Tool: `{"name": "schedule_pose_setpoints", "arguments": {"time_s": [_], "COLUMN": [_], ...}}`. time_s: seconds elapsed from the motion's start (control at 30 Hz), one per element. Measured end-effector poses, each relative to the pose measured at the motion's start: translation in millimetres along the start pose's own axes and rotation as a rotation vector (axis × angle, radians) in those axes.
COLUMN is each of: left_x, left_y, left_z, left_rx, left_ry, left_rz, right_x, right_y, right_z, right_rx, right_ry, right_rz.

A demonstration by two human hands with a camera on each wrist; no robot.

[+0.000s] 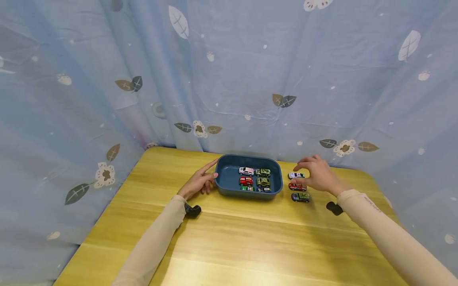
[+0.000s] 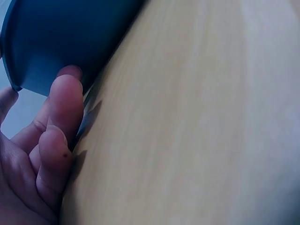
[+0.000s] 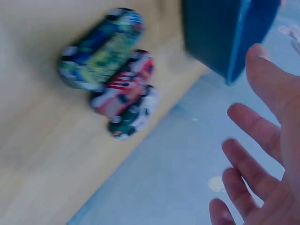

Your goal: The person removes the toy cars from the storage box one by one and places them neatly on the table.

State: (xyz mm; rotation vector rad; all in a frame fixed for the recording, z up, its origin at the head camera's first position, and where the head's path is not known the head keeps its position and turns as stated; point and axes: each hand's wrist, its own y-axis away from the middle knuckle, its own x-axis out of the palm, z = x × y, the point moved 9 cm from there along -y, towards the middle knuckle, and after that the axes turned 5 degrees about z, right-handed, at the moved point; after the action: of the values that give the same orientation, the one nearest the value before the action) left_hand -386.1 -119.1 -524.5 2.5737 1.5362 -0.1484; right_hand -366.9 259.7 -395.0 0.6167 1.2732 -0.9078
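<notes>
My left hand (image 1: 200, 182) holds the left end of a dark blue plastic bin (image 1: 250, 195). Its thumb lies at the rim and bent fingers (image 2: 65, 101) rest against the outer wall. Inside the bin are several toy cars, among them a red car (image 1: 246, 181), a white-and-pink car (image 1: 246, 171) and a camouflage car (image 1: 262, 172). My right hand (image 1: 319, 174) hovers empty beside three toy cars, its thumb and fingers spread apart. The three cars are a white car (image 1: 295, 175), a red car (image 1: 297, 186) and a green-and-blue car (image 1: 300, 197), in a column right of the bin.
A wooden table (image 1: 229, 238) carries everything. Behind and beside it hangs a blue patterned curtain (image 1: 236, 79), close to the table's back edge and the bin. Each wrist wears a black camera (image 1: 192, 211).
</notes>
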Motion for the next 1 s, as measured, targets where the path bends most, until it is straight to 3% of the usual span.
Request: {"name": "schedule_pose_setpoints", "arguments": {"time_s": [0.2, 0.43, 0.63, 1.0], "left_x": [-6.6, -5.1, -1.1, 1.6], "left_y": [0.0, 1.1, 5.7, 0.4], "left_z": [-1.8, 4.7, 5.7, 0.9], "left_rx": [0.003, -0.012, -0.007, -0.007], "left_ry": [0.012, 0.038, 0.038, 0.009], "left_rz": [-0.02, -0.021, -0.027, -0.021], "right_x": [-8, 18, 40, 57], "right_y": [-34, -64, -86, -117], "right_z": [4, 18, 35, 51], "right_rx": [-0.016, -0.038, -0.055, -0.077], "right_ry": [-0.105, -0.205, -0.19, -0.168], "right_rz": [-0.055, 0.022, 0.082, 0.141]}}
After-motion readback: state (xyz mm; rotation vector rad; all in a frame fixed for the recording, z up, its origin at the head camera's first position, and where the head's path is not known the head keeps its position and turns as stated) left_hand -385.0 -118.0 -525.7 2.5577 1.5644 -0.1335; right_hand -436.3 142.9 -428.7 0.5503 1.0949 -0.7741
